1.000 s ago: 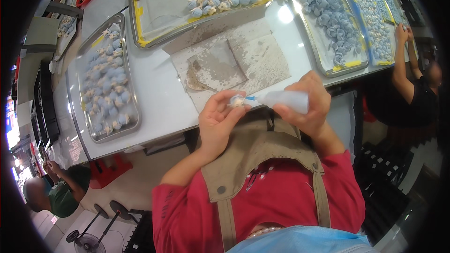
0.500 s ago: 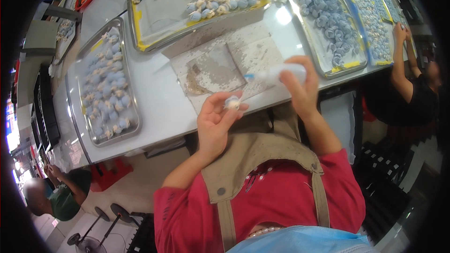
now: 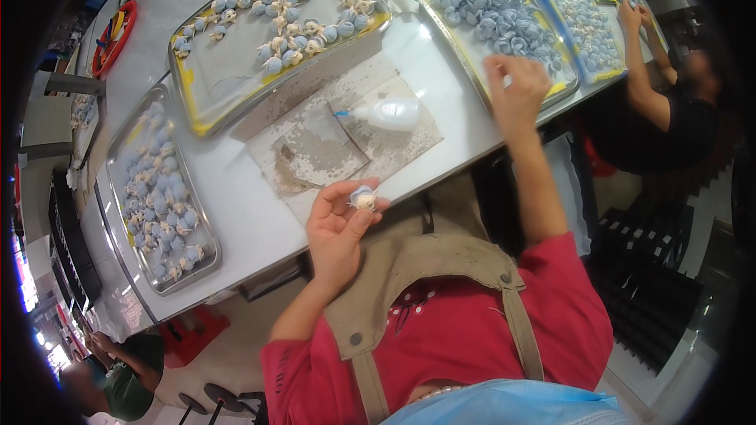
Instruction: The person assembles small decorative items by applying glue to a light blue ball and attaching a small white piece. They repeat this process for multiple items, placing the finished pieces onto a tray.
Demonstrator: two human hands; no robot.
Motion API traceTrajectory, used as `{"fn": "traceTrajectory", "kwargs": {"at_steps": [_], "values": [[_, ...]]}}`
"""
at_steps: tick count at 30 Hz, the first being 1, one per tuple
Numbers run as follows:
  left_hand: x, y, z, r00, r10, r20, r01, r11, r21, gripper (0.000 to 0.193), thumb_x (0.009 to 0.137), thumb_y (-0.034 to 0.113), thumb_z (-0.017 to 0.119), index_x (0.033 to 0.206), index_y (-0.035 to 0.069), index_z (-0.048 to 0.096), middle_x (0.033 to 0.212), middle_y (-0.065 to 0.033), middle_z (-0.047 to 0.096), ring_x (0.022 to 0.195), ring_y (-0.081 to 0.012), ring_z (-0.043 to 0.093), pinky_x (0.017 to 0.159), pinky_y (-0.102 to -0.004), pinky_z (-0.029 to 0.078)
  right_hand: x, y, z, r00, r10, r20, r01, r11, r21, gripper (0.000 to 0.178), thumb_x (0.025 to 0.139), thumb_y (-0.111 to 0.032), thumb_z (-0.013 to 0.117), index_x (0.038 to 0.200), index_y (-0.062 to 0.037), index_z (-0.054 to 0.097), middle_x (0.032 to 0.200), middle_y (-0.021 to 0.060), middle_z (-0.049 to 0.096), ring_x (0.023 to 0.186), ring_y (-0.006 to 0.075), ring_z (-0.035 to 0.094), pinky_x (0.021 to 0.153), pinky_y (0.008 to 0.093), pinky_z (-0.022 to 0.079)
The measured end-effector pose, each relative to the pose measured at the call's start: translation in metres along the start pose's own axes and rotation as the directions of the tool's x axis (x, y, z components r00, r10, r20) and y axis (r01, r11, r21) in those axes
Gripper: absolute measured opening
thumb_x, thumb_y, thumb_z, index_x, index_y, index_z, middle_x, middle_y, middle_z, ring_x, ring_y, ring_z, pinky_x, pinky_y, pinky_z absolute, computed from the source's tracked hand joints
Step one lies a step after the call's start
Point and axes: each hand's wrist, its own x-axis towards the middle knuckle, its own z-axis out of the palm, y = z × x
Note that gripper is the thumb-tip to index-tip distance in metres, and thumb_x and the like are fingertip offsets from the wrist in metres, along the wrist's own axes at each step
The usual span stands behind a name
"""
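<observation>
My left hand (image 3: pixel 339 224) pinches a small blue-and-cream figurine (image 3: pixel 363 197) between thumb and fingers, just off the table's near edge. It is rounded, with thin pale points sticking out. My right hand (image 3: pixel 518 86) hangs at the near edge of a metal tray of loose blue-grey curved pieces (image 3: pixel 512 20). Its fingers are bent and blurred, and whether anything is in them does not show. A translucent squeeze bottle (image 3: pixel 390 114) with a blue tip lies on its side on a stained board (image 3: pixel 421 142) between my hands.
A large metal tray (image 3: pixel 220 55) with similar blue-and-cream figurines stands at the back. A narrower, filled tray (image 3: pixel 206 256) is at the left. Further right lies a blue-edged tray (image 3: pixel 602 75) of small pieces, beside a co-worker in black (image 3: pixel 669 122). A red basket (image 3: pixel 116 39) sits far left.
My right hand has laid the squeeze bottle on the board, let go and moved up and right to the tray of blue-grey pieces. My left hand keeps the figurine. The view has shifted.
</observation>
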Motion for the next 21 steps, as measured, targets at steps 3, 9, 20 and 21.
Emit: {"fn": "traceTrajectory", "kwargs": {"at_steps": [3, 9, 20, 21], "values": [[0.001, -0.001, 0.003, 1.0, -0.027, 0.015, 0.027, 0.999, 0.026, 0.034, 0.084, 0.002, 0.059, 0.115, 0.002, 0.046, 0.118, -0.0178, 0.053, 0.093, -0.0206, 0.06, 0.076, -0.0261, 0.05, 0.015, 0.028, -0.003, 0.999, -0.027, -0.022, 0.021, 0.97, -0.242, 0.007, 0.072, -0.021, 0.069, 0.074, -0.0154, 0.066, 0.075, -0.0005, 0.061, 0.082, 0.0229, 0.052, 0.078, 0.0426, 0.031], [-0.001, -0.001, 0.007, 0.999, -0.043, 0.015, 0.042, 0.997, 0.067, 0.032, 0.085, 0.004, 0.059, 0.115, 0.002, 0.046, 0.118, -0.0159, 0.054, 0.093, -0.0196, 0.061, 0.077, -0.0262, 0.048, 0.024, 0.03, 0.006, 0.997, -0.077, 0.03, 0.083, 0.942, -0.325, 0.021, 0.069, -0.024, 0.07, 0.088, -0.0181, 0.064, 0.086, -0.0027, 0.061, 0.09, 0.0205, 0.052, 0.079, 0.0409, 0.031], [-0.001, -0.004, 0.005, 0.999, -0.045, 0.029, 0.044, 0.998, 0.055, 0.033, 0.084, 0.003, 0.059, 0.114, 0.003, 0.047, 0.116, -0.0166, 0.055, 0.089, -0.0186, 0.062, 0.075, -0.0247, 0.05, 0.027, 0.032, 0.005, 0.981, -0.163, 0.103, 0.188, 0.928, -0.322, 0.021, 0.069, -0.019, 0.069, 0.089, -0.0181, 0.062, 0.086, -0.0026, 0.059, 0.09, 0.0201, 0.053, 0.079, 0.0402, 0.033], [-0.001, -0.003, 0.006, 0.998, -0.049, 0.034, 0.047, 0.998, 0.052, 0.033, 0.084, 0.004, 0.059, 0.114, 0.003, 0.047, 0.116, -0.0163, 0.055, 0.089, -0.0185, 0.062, 0.075, -0.0247, 0.05, 0.028, 0.032, 0.004, 0.982, -0.15, 0.118, 0.181, 0.93, -0.319, 0.021, 0.069, -0.018, 0.069, 0.09, -0.0185, 0.063, 0.085, -0.0025, 0.059, 0.09, 0.0201, 0.053, 0.079, 0.0403, 0.032]]}}
